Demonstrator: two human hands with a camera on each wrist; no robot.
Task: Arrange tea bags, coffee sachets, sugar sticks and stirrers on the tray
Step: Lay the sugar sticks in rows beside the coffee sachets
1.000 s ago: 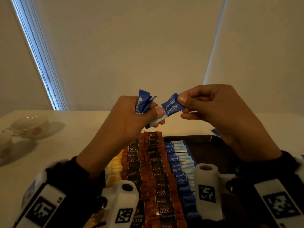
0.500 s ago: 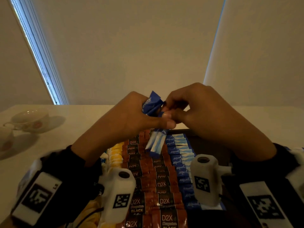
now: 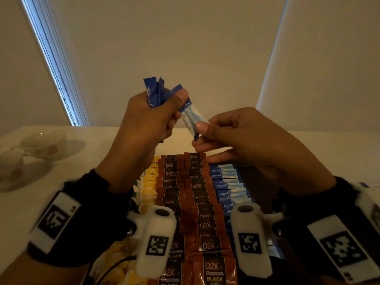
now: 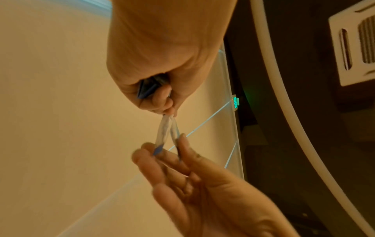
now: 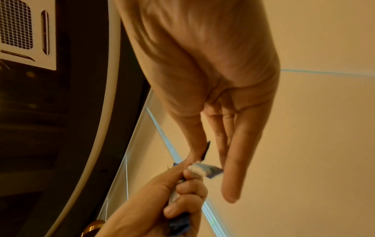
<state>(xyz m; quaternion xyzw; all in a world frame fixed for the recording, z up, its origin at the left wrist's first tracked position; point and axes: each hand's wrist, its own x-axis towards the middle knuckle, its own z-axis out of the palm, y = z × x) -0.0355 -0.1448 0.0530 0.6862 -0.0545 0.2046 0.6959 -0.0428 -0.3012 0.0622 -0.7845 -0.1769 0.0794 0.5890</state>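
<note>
My left hand (image 3: 174, 105) is raised above the tray and grips a bundle of blue sugar sticks (image 3: 155, 93) in its fist. Two pale sticks (image 3: 192, 117) hang out of the bundle toward my right hand (image 3: 202, 130), which pinches their lower ends between thumb and fingers. The left wrist view shows the same two sticks (image 4: 166, 128) running from the left fist (image 4: 156, 93) down to the right fingertips (image 4: 178, 144). On the dark tray (image 3: 261, 179) below lie rows of yellow tea bags (image 3: 149, 188), D2X coffee sachets (image 3: 195, 186) and blue-white sugar sticks (image 3: 228, 188).
Two white teacups (image 3: 44, 144) stand on the pale table (image 3: 92, 153) at the far left. Wrist-worn cameras (image 3: 156, 241) cover the near part of the tray. A wall and a window blind (image 3: 53, 64) rise behind the table.
The right hand brought a stick to the left hand's bundle, and the hands met. They have since moved apart, the left hand higher, the right pinching the pale sticks' lower ends.
</note>
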